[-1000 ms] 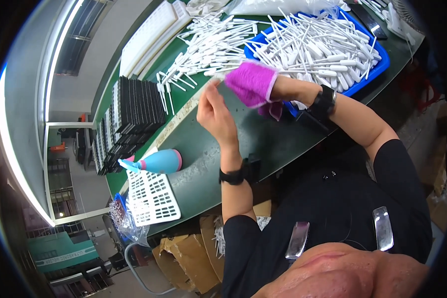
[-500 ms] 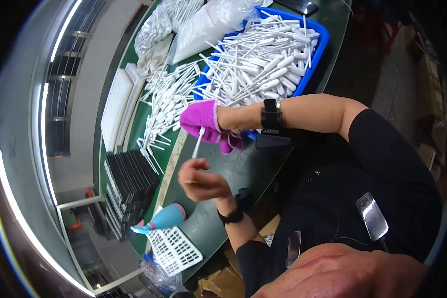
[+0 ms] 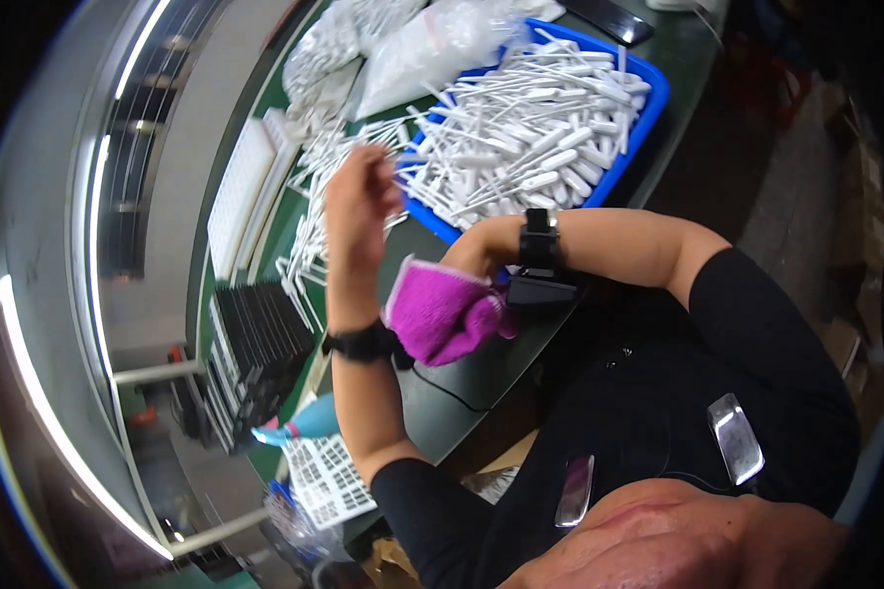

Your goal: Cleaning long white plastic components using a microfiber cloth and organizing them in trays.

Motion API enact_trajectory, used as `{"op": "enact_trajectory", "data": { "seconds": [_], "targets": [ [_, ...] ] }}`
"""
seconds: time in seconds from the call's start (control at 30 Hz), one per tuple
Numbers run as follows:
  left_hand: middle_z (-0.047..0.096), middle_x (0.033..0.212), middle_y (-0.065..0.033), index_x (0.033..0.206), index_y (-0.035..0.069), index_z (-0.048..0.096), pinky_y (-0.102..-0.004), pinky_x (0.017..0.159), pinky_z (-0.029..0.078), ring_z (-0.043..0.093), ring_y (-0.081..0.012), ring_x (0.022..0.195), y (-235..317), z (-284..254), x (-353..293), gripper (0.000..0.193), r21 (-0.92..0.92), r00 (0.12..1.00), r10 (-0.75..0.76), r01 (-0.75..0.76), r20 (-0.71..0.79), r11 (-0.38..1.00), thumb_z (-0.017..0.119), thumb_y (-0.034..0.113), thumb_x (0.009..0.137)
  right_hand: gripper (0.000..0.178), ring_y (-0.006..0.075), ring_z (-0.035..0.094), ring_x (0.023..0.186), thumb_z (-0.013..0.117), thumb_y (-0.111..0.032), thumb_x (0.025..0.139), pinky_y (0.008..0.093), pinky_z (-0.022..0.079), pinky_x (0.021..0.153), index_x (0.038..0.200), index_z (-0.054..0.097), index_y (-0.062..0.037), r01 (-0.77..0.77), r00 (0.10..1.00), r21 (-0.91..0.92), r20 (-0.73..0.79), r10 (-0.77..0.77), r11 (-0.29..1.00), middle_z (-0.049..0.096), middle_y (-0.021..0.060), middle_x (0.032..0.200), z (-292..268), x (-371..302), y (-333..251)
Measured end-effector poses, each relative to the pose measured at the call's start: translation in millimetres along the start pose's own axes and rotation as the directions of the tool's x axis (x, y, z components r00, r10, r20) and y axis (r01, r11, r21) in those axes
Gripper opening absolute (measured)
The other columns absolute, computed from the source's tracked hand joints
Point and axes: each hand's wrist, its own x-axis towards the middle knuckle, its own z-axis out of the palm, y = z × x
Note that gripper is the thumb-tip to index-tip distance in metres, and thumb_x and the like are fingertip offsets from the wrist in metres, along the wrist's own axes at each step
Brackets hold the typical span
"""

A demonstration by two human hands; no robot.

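My right hand (image 3: 476, 245) is bent down at the wrist, its fingers wrapped in a fuzzy purple cloth (image 3: 440, 312). Whatever lies inside the folds is hidden. My left hand (image 3: 360, 196) is raised over the near side of a loose pile of white plastic sticks (image 3: 306, 250), each with a thick end and a thin stem. Motion smears its fingers, so I cannot make out whether they hold a stick. Beside it stands a blue tray (image 3: 648, 108) heaped with more such sticks.
Clear plastic bags (image 3: 432, 49) lie behind the blue tray. White trays (image 3: 241, 191) and a stack of black trays (image 3: 260, 329) stand along the table's far side. A blue-and-pink object (image 3: 314, 417) rests by a white perforated tray (image 3: 329, 481); a black box (image 3: 540, 288) is under my right wrist.
My left hand has swung up from below the cloth to the stick pile. My right hand and the cloth have come down and nearer; the stick that poked out of the cloth no longer shows.
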Motion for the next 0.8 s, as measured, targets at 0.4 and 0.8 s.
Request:
{"op": "enact_trajectory", "data": {
  "seconds": [0.4, 0.8],
  "targets": [
    [0.067, 0.090, -0.0124, 0.101, 0.003, 0.066, -0.0281, 0.062, 0.049, 0.063, -0.0192, 0.067, -64, -104, 37, 0.026, 0.794, 0.883, 0.447, -0.165, -0.146, 0.585, 0.058, 0.022, 0.085, 0.030, 0.0196, 0.058, 0.094, 0.058, -0.024, 0.087, 0.0348, 0.049, 0.081, 0.110, 0.060, -0.0047, 0.602, 0.738, 0.523, -0.653, -0.169, 0.603, 0.059, 0.0060, 0.105, -28, -2, 25],
    [0.060, 0.092, -0.0110, 0.093, 0.011, 0.067, -0.0413, 0.071, 0.050, 0.060, -0.0299, 0.087, -126, -133, 0, 0.018, 0.990, 0.867, 0.489, -0.030, 0.096, -0.140, 0.055, 0.015, 0.080, 0.025, 0.0165, 0.048, 0.060, 0.042, -0.025, 0.094, 0.0286, 0.045, 0.062, 0.076, 0.052, -0.0101, 0.806, 0.592, 0.447, -0.589, -0.550, 0.388, 0.048, 0.0013, 0.067, -54, -6, 23]
  ]
}}
